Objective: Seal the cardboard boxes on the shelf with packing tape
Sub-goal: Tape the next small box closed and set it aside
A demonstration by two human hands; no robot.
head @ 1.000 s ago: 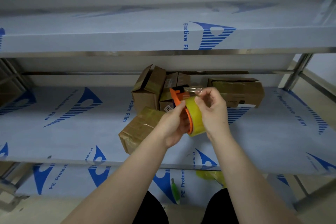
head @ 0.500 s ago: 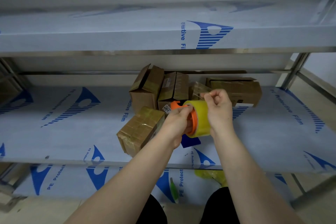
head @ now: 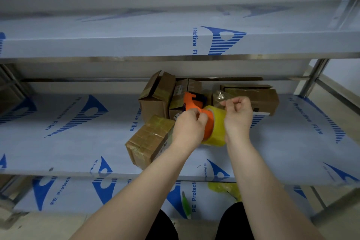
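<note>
The tape dispenser is held just right of the taped box; its orange head points up and away, the roll's axis running left to right; the tape roll is glossy, yellowish, translucent; the left hand curls round the orange frame; the right hand pinches the loose tape end.
</note>
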